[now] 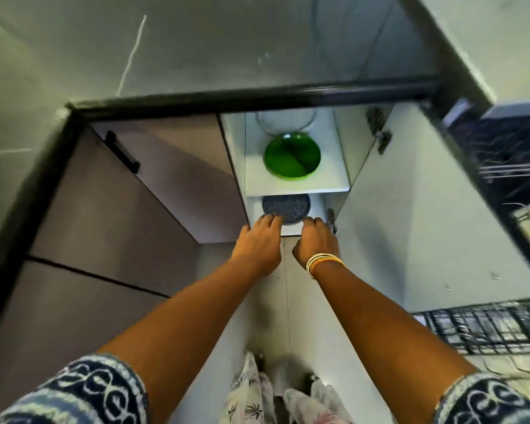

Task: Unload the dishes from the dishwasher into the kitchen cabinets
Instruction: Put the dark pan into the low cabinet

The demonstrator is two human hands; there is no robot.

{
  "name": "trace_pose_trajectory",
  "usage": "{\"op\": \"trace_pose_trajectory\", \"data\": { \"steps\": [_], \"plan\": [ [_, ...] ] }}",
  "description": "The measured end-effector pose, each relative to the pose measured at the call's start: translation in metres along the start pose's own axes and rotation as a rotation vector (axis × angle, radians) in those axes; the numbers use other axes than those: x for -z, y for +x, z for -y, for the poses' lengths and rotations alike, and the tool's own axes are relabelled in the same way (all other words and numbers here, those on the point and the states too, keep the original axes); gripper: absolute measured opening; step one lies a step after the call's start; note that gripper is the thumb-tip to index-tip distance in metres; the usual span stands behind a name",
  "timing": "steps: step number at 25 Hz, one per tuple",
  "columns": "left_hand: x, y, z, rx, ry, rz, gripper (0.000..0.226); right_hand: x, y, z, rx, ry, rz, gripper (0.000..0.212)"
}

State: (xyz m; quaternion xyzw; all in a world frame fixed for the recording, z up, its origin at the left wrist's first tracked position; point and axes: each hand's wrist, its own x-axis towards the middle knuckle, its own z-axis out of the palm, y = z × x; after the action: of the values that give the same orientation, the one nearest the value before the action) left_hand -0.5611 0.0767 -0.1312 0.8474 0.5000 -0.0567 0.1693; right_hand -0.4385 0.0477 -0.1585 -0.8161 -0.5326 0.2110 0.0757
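Step in hand, by the look of it: setting a dark speckled plate (286, 207) onto the lower shelf (316, 206) of the open base cabinet. Plate lying flat on that shelf, its near edge just at the shelf's front, its far part hidden under the upper shelf (297, 187). Left hand (259, 244) at the plate's near left rim, fingers curled down onto it; right hand (316, 240) at the near right rim, fingertips bent over the shelf edge beside the plate. Whether either hand pinches the rim or merely rests on it: cannot tell, fingertips too blurred. Above, on the upper shelf, a green plate (292, 156) and behind it a clear glass bowl (285, 121), both well clear of the hands. Cabinet door (416, 209) swung open to the right; dishwasher rack (484, 327) at near right. Next move, as a judgement: let go or nudge the plate farther in, withdraw both hands without catching the upper shelf, then turn right to the rack for another dish.
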Motion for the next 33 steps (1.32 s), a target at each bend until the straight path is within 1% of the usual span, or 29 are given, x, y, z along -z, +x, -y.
{"op": "trace_pose_trajectory", "data": {
  "steps": [3, 6, 10, 14, 17, 19, 20, 22, 24, 25, 27, 29, 33],
  "plan": [
    [0.046, -0.038, -0.018, -0.031, 0.057, -0.002, 0.060, 0.056, -0.036, 0.008, 0.019, -0.024, 0.005, 0.057],
    [0.080, -0.064, -0.029, -0.048, 0.088, -0.029, 0.060, 0.092, -0.065, 0.006, 0.012, -0.040, -0.039, 0.053],
    [0.096, -0.085, -0.035, -0.062, 0.117, -0.025, 0.060, 0.118, -0.092, -0.006, 0.012, -0.091, -0.113, 0.042],
    [0.103, -0.090, -0.052, -0.100, 0.165, -0.033, 0.056, 0.150, -0.102, -0.026, 0.057, -0.144, -0.220, 0.041],
    [0.108, -0.083, -0.075, -0.138, 0.215, -0.084, 0.055, 0.174, -0.107, -0.052, 0.115, -0.240, -0.339, 0.040],
    [0.110, -0.075, -0.094, -0.161, 0.212, -0.103, 0.057, 0.188, -0.105, -0.073, 0.030, -0.258, -0.400, 0.044],
    [0.110, -0.071, -0.104, -0.168, 0.203, -0.101, 0.058, 0.193, -0.105, -0.086, -0.044, -0.249, -0.394, 0.048],
    [0.107, -0.066, -0.121, -0.165, 0.190, -0.091, 0.059, 0.197, -0.104, -0.108, -0.166, -0.164, -0.315, 0.057],
    [0.103, -0.063, -0.136, -0.163, 0.181, -0.071, 0.059, 0.198, -0.103, -0.124, -0.207, -0.029, -0.212, 0.057],
    [0.101, -0.061, -0.142, -0.165, 0.181, -0.061, 0.060, 0.199, -0.101, -0.129, -0.191, 0.023, -0.199, 0.051],
    [0.101, -0.059, -0.149, -0.169, 0.184, -0.055, 0.061, 0.202, -0.096, -0.135, -0.151, 0.099, -0.240, 0.037],
    [0.107, -0.053, -0.155, -0.148, 0.181, -0.056, 0.059, 0.208, -0.091, -0.136, -0.143, 0.180, -0.250, 0.033],
    [0.122, -0.041, -0.155, -0.076, 0.129, -0.074, 0.053, 0.212, -0.081, -0.122, -0.132, 0.392, -0.160, 0.024]
  ]
}}
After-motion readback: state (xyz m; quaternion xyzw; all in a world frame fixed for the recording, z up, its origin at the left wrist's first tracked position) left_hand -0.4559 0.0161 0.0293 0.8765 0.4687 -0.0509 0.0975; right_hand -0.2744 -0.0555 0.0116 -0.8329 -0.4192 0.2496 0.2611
